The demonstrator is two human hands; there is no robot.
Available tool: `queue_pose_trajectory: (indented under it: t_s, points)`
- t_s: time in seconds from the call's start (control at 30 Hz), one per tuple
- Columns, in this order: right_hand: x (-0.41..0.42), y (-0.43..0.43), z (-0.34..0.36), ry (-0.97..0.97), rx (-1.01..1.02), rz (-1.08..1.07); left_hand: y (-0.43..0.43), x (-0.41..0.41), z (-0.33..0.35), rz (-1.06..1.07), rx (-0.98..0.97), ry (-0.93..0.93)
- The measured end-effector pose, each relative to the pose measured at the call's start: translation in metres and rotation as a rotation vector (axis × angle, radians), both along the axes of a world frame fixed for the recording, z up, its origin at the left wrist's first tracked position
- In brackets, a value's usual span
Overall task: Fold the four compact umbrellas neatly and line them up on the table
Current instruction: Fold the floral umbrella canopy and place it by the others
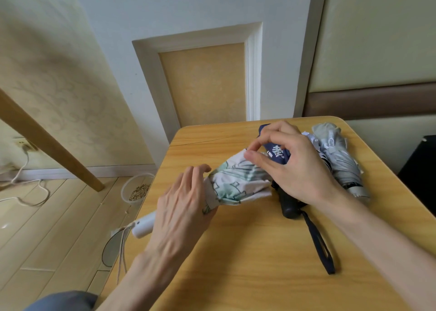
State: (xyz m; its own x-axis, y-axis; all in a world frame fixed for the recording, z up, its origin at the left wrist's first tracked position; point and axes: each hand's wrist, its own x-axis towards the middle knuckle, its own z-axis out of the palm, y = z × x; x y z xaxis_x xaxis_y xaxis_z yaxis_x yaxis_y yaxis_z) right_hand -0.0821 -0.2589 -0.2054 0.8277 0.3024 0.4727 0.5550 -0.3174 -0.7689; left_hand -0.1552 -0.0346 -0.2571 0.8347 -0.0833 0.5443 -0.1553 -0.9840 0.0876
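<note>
L hand (181, 207) wraps white printed umbrella (238, 183) nr handle; R hand (295, 167) pinches canopy at far end, umbrella btwn both.

1. The white umbrella (238, 183), green-printed and loosely bunched, lies slanted at the left edge of the desk (247, 263).
2. The navy umbrella (279, 156) lies just right of it, black handle (289, 207) nearest.
3. The grey umbrella (342, 164), folded, lies far right.

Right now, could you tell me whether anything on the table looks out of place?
Yes: the patterned umbrella is angled across the table, its white handle jutting past the left edge, its canopy loosely bunched.
</note>
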Motion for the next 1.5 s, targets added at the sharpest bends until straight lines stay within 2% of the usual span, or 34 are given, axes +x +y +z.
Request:
queue_pose_trajectory:
  t_s: [0.17, 0.23, 0.3, 0.4, 0.47, 0.67, 0.77, 0.87, 0.93, 1.03, 1.27, 1.37, 1.5]
  points:
    - [0.002, -0.009, 0.017, 0.145, 0.104, -0.032, -0.006, -0.003, -0.011, -0.002, 0.112, -0.001]
    - [0.001, -0.018, 0.025, 0.190, 0.025, 0.046, -0.008, -0.002, -0.012, 0.000, 0.097, -0.005]
    - [-0.001, -0.021, 0.025, 0.187, -0.150, 0.104, -0.009, -0.001, -0.011, 0.004, 0.076, -0.027]
    - [-0.001, -0.019, 0.017, 0.138, -0.299, 0.088, -0.010, -0.001, -0.007, 0.018, 0.039, -0.071]
    - [0.000, -0.015, 0.014, 0.133, -0.261, 0.067, -0.010, -0.004, -0.006, 0.029, 0.057, -0.093]
    - [-0.007, -0.007, 0.011, 0.224, 0.026, -0.026, -0.015, -0.007, -0.003, 0.056, 0.152, -0.224]
    - [-0.009, -0.008, 0.012, 0.217, 0.035, 0.035, -0.011, -0.005, 0.001, 0.096, 0.110, -0.278]
    - [-0.008, -0.014, 0.019, 0.402, -0.062, 0.175, -0.006, -0.005, 0.005, 0.111, 0.081, -0.308]
    - [-0.008, -0.015, 0.018, 0.366, -0.057, 0.253, -0.006, -0.005, 0.007, 0.097, 0.069, -0.299]
    - [-0.010, -0.014, 0.016, 0.237, -0.025, 0.253, -0.003, 0.001, 0.007, 0.009, 0.031, -0.188]
    - [-0.011, -0.005, 0.005, 0.164, 0.023, 0.366, 0.022, 0.005, 0.028, -0.273, -0.276, 0.306]
    - [-0.011, 0.001, 0.003, 0.144, 0.042, 0.380, 0.026, 0.006, 0.027, -0.234, -0.310, 0.279]
    - [-0.013, 0.003, 0.005, -0.054, 0.016, 0.198, 0.029, 0.008, 0.019, -0.123, -0.214, 0.167]
